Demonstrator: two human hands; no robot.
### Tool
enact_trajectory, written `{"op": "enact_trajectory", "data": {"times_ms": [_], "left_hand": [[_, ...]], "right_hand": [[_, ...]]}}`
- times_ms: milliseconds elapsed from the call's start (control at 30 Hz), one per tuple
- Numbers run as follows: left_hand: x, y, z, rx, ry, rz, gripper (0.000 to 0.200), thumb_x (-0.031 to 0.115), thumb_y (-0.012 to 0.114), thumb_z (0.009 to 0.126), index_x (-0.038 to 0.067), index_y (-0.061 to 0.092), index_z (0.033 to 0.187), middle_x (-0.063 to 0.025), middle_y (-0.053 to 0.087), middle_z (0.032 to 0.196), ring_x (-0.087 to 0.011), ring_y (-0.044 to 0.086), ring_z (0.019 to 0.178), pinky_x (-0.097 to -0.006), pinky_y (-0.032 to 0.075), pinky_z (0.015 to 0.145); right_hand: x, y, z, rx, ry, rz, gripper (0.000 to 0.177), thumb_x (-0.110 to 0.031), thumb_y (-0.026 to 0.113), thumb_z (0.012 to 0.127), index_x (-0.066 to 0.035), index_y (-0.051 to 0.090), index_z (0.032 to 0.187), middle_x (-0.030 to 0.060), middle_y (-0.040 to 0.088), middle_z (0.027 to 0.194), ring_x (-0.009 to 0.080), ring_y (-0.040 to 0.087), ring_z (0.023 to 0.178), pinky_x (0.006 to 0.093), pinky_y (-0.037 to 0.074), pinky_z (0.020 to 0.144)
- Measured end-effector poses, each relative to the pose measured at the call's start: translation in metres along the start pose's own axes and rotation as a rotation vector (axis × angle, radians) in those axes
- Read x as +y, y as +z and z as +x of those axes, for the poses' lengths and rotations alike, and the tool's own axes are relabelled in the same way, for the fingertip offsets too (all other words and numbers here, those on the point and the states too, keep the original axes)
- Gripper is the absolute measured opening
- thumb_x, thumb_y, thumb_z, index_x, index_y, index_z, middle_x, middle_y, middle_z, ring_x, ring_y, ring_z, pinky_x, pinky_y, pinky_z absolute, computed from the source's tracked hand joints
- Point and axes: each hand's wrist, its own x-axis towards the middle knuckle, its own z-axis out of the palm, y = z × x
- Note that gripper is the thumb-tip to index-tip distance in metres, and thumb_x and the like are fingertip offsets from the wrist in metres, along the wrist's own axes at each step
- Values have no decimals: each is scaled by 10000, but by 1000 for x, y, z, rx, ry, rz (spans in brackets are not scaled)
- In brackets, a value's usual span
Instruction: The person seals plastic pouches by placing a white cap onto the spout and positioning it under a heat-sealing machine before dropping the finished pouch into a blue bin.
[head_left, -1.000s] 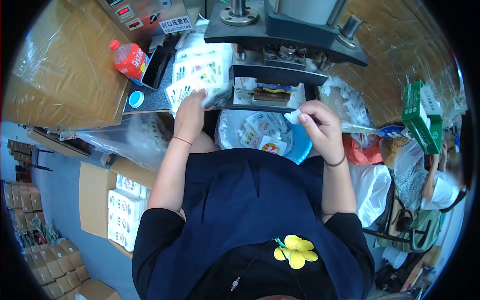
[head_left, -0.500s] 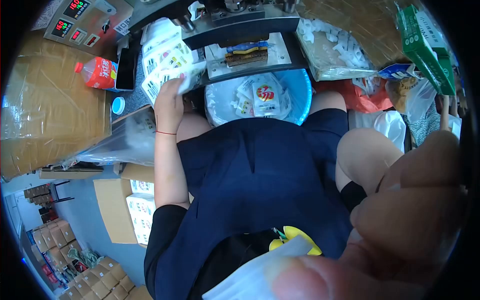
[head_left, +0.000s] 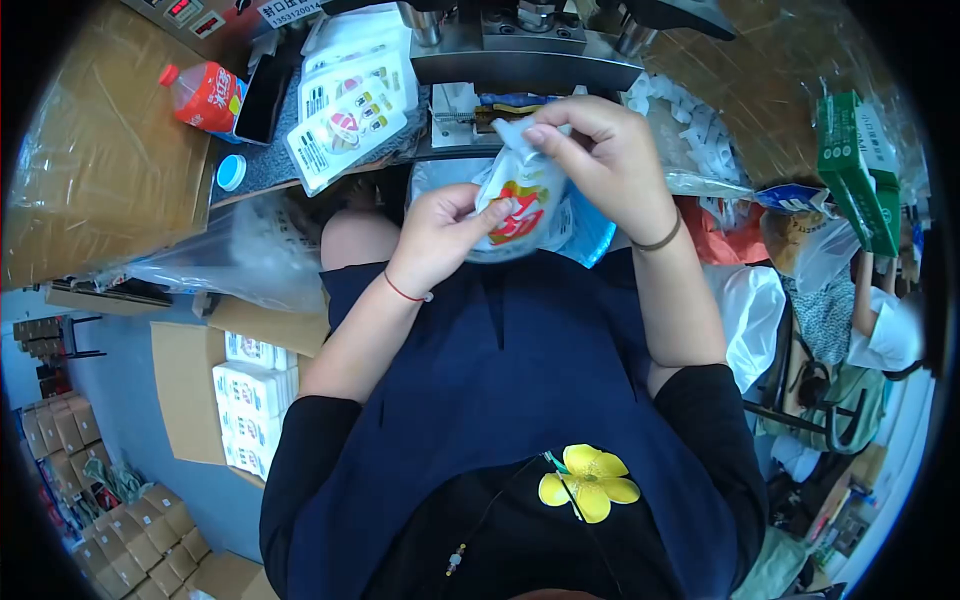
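Observation:
My left hand grips the lower left side of a printed plastic pouch, its thumb across the red print. At the pouch's top, the fingers and thumb of my right hand are pinched together on the edge, where a whitish flap sticks out. The pouch hangs tilted above my lap, in front of a press machine. Behind and below it, a blue basin is partly hidden. Left of the press lies a stack of flat printed pouches.
A red-labelled bottle, a dark phone-like slab and a blue cap are at the left. Small white plastic pieces lie right of the press. A green box stands beyond. An open carton holds white packs.
My left hand has left the pouch stack and come to the middle with a pouch. My right hand, earlier close to the camera with a white item, now holds the pouch's top.

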Motion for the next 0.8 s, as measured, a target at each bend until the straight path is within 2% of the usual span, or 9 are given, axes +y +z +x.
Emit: {"op": "enact_trajectory", "data": {"times_ms": [67, 200, 300, 333, 400, 500, 600, 733, 800], "left_hand": [[-1, 12, -2, -67, -67, -287, 337, 282, 670, 1020, -38, 721, 1114, -57, 748, 988, -79, 655, 901, -256, 539, 818], [3, 25, -4, -303, -273, -393, 376, 276, 654, 1027, -42, 664, 1226, -97, 733, 1130, -134, 687, 1005, -299, 549, 916], [-11, 29, 1, -340, -306, -494, 311, 172, 689, 991, -36, 663, 1220, -109, 731, 1153, -149, 699, 1009, -315, 557, 924], [-17, 28, 3, -354, -307, -502, 299, 145, 695, 982, -37, 663, 1217, -112, 731, 1158, -152, 702, 1012, -320, 558, 927], [-25, 19, 15, -304, -315, -546, 284, 50, 688, 946, -37, 663, 1216, -126, 730, 1163, -172, 714, 1011, -338, 571, 923], [-23, -1, 41, -182, -312, -593, 306, 5, 668, 928, -46, 647, 1229, -145, 729, 1155, -203, 729, 1010, -361, 587, 918], [-11, -20, 64, -192, -377, -645, 342, 10, 684, 918, -63, 622, 1245, -169, 720, 1172, -228, 730, 1024, -382, 590, 934], [-13, -14, 63, -188, -393, -694, 384, 36, 691, 937, -62, 579, 1290, -162, 703, 1199, -227, 711, 1056, -366, 575, 953], [-39, -15, 68, 1, -179, -468, 498, 160, 748, 925, -77, 537, 1310, -151, 688, 1167, -222, 705, 983, -355, 573, 851]], "right_hand": [[7, -19, -4, -57, 53, -107, 196, -163, 699, 960, 21, 698, 893, 51, 671, 805, 111, 608, 751, 275, 479, 669], [22, -42, -8, -388, 229, 0, 167, -172, 671, 986, -5, 662, 983, -13, 635, 809, 81, 581, 753, 248, 458, 662], [32, -43, -11, -85, 181, 105, 187, -183, 729, 939, -12, 664, 977, 57, 690, 847, 96, 632, 744, 293, 498, 651], [41, -51, -13, 17, 208, 10, 216, -211, 710, 954, -13, 656, 1019, 106, 704, 875, 176, 683, 760, 330, 515, 674], [61, -70, -15, 193, 137, -440, 264, -263, 691, 967, -5, 648, 1004, 180, 700, 919, 320, 690, 771, 380, 518, 681], [102, -77, -25, 204, 165, -619, 298, -290, 679, 966, 6, 640, 983, 231, 670, 918, 419, 641, 789, 431, 511, 708], [136, -75, -34, 26, 188, -751, 298, -286, 700, 941, 6, 644, 931, 222, 653, 882, 416, 630, 811, 451, 503, 725], [136, -92, -47, -169, 255, -533, 195, -179, 695, 919, 13, 671, 938, 191, 647, 907, 376, 638, 873, 426, 505, 779], [122, -100, -52, -254, 333, -434, 148, -118, 692, 908, 16, 682, 969, 155, 658, 947, 326, 640, 911, 402, 505, 812]]}}
